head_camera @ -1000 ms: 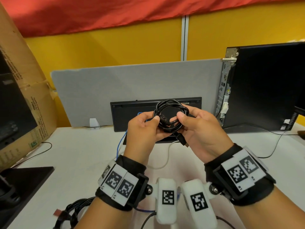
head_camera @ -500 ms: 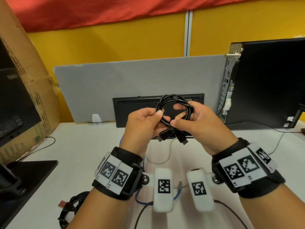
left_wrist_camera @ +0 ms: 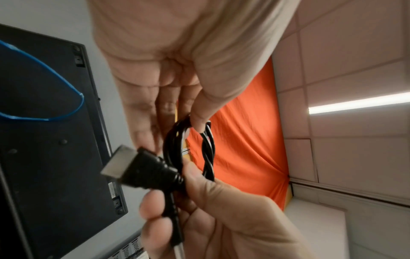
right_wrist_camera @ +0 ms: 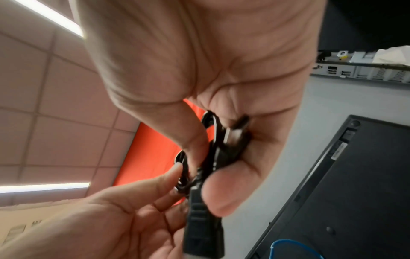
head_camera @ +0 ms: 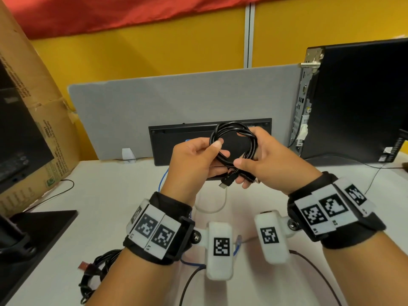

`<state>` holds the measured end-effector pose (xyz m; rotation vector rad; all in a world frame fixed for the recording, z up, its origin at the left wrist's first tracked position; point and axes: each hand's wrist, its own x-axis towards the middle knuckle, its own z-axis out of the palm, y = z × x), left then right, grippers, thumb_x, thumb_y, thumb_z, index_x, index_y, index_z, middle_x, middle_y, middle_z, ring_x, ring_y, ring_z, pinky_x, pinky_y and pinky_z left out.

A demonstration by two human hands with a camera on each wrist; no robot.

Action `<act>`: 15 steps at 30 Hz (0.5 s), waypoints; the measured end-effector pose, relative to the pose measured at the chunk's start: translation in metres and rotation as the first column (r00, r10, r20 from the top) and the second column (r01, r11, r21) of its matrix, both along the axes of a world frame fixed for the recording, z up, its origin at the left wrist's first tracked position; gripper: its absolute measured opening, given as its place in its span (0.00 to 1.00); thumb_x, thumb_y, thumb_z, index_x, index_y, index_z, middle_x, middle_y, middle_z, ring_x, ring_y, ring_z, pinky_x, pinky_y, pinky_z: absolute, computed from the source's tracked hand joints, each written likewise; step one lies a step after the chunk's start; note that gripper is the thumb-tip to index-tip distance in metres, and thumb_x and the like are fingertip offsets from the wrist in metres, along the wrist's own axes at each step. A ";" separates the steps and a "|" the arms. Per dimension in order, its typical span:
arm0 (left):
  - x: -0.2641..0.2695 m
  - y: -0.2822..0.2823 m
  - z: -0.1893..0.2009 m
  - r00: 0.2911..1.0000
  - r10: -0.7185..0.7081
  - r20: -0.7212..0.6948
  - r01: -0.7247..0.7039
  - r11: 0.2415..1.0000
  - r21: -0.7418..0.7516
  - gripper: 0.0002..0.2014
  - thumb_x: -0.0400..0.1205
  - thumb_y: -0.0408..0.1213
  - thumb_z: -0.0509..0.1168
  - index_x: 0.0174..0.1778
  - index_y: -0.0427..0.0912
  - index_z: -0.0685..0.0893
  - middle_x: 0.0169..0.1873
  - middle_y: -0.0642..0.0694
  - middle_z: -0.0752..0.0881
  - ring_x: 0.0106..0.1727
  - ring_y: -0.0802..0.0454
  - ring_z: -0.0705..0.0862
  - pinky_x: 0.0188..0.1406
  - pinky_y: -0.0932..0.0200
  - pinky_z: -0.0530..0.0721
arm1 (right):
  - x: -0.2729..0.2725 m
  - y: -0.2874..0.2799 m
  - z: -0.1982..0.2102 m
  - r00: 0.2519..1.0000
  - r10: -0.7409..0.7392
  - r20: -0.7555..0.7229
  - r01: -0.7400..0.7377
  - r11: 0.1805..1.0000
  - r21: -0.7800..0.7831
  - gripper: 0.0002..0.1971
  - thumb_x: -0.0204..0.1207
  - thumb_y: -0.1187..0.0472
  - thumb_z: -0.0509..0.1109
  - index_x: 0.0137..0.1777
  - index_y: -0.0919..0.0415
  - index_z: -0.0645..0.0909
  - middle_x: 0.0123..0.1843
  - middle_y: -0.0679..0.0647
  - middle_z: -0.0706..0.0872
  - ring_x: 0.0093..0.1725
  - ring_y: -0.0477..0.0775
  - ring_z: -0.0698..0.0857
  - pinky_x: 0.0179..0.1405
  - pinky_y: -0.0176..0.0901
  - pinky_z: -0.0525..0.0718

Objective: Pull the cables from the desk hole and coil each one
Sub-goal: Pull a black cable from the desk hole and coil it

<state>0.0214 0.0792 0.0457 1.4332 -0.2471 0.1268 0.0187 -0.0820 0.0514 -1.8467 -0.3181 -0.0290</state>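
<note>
Both hands up over the desk. Left hand (head_camera: pixel 194 160) pinches the black cable coil (head_camera: pixel 234 146) at its 9 o'clock rim, thumb on top. Right hand (head_camera: pixel 262 164) grips the 4 o'clock side, fingers curled round the strands. Connector plug (head_camera: pixel 227 182) hangs at 6 o'clock between my palms, nearer my right; I'd tuck it next. Blue cable (head_camera: pixel 163 180) lies loose below.

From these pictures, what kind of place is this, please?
Most likely an office workstation: a white desk with a grey divider panel, a black computer tower showing its rear ports, and a keyboard leaning against the panel.
</note>
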 end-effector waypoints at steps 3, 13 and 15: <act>-0.003 0.001 0.002 0.998 0.058 0.028 -0.060 0.995 0.079 0.06 0.84 0.34 0.66 0.48 0.36 0.88 0.42 0.39 0.91 0.39 0.50 0.92 0.34 0.62 0.88 | -0.002 0.004 0.002 1.000 -0.008 -0.014 0.009 1.000 0.020 0.25 0.77 0.69 0.71 0.70 0.54 0.67 0.53 0.62 0.87 0.34 0.60 0.91 0.28 0.45 0.87; -0.030 0.059 0.011 0.987 0.142 -0.070 -0.119 0.955 0.272 0.03 0.81 0.29 0.69 0.45 0.33 0.87 0.41 0.33 0.90 0.43 0.42 0.88 0.53 0.49 0.87 | -0.014 0.030 0.003 0.978 0.127 -0.164 -0.123 0.992 0.032 0.12 0.79 0.63 0.71 0.61 0.62 0.79 0.42 0.67 0.91 0.35 0.62 0.91 0.31 0.49 0.89; -0.037 0.075 0.013 0.979 0.177 -0.103 -0.137 0.939 0.317 0.01 0.80 0.27 0.70 0.43 0.34 0.86 0.37 0.37 0.90 0.37 0.49 0.89 0.43 0.59 0.90 | -0.014 0.037 0.001 0.968 0.148 -0.201 -0.157 0.987 -0.030 0.12 0.79 0.65 0.70 0.62 0.65 0.79 0.43 0.69 0.90 0.36 0.62 0.92 0.33 0.51 0.91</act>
